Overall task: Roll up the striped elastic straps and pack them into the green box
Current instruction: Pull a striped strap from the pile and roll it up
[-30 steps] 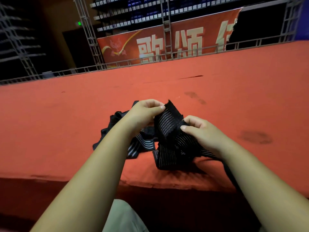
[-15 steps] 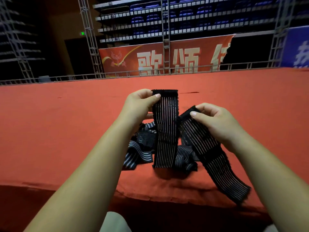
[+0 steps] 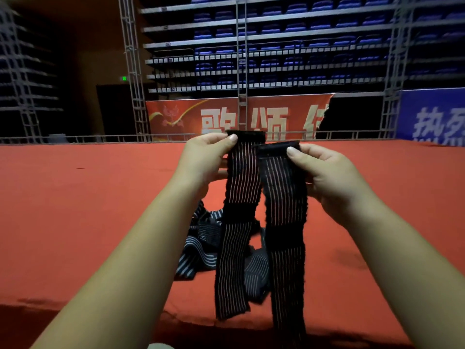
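Left strap (image 3: 239,222) beside right strap (image 3: 284,222), strap heap (image 3: 198,253) behind, on table (image 3: 75,210)

One left hand (image 3: 203,159), one right hand (image 3: 329,175), two hanging striped straps (image 3: 241,185) (image 3: 284,197), one strap heap (image 3: 201,255), two banners (image 3: 191,117) (image 3: 432,114).

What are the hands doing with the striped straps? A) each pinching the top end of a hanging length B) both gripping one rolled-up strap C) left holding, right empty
A: the left hand pinches the top of the left strap length, the right hand the top of the right strap length; both hang unrolled.
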The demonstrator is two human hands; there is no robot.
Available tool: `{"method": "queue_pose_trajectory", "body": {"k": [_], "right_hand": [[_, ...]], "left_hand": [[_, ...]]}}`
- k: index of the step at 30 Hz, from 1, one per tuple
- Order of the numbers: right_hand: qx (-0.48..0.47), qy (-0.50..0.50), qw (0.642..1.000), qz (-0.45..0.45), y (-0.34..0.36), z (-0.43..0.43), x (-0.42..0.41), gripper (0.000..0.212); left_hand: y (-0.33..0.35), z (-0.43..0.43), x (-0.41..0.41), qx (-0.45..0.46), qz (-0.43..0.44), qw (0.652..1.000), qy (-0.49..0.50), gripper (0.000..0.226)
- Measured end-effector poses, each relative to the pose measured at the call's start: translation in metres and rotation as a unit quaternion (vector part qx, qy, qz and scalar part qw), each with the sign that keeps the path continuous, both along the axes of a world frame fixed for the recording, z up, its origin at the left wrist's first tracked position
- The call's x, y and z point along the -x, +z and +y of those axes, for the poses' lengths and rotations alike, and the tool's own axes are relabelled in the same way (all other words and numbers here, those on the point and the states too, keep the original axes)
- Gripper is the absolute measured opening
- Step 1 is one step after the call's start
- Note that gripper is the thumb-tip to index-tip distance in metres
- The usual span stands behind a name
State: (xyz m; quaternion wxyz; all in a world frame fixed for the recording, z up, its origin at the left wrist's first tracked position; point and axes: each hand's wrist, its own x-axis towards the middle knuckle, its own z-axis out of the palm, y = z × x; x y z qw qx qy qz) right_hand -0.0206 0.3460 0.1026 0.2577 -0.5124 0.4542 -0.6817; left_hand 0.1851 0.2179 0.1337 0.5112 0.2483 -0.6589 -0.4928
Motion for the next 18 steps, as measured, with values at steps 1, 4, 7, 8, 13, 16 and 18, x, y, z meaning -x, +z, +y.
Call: {"method": "queue_pose_trajectory", "body": {"k": [1, 4, 7, 8, 13, 16, 18], "right_hand": [[-0.002, 0.004, 1.000, -0.008, 0.003, 0.000, -0.005, 0.024], [-0.019, -0.007, 0.999, -0.030, 0.005, -0.006, -0.014, 0.033], [-0.044, -0.031, 0.998, -0.043, 0.003, -0.010, -0.018, 0.048], [-0.047, -0.033, 0.997, -0.052, 0.002, -0.010, -0.020, 0.049], [-0.048, -0.044, 0.996, -0.055, 0.003, -0.008, -0.024, 0.044], [-0.042, -0.049, 0.996, -0.055, 0.003, -0.008, -0.024, 0.040], [-0.040, -0.055, 0.997, -0.046, 0.003, -0.008, -0.025, 0.039]], "left_hand": [[0.000, 0.005, 0.000, -0.007, -0.004, 1.000, -0.018, 0.023], [-0.002, 0.020, -0.001, -0.034, -0.003, 0.998, -0.056, 0.024], [-0.007, 0.031, 0.001, -0.058, 0.011, 0.995, -0.086, 0.021], [-0.008, 0.034, 0.001, -0.062, 0.012, 0.993, -0.097, 0.022], [-0.011, 0.042, -0.001, -0.063, 0.021, 0.989, -0.132, 0.019], [-0.011, 0.048, -0.003, -0.066, 0.027, 0.987, -0.146, 0.020], [-0.011, 0.047, -0.004, -0.055, 0.016, 0.988, -0.146, 0.023]]}}
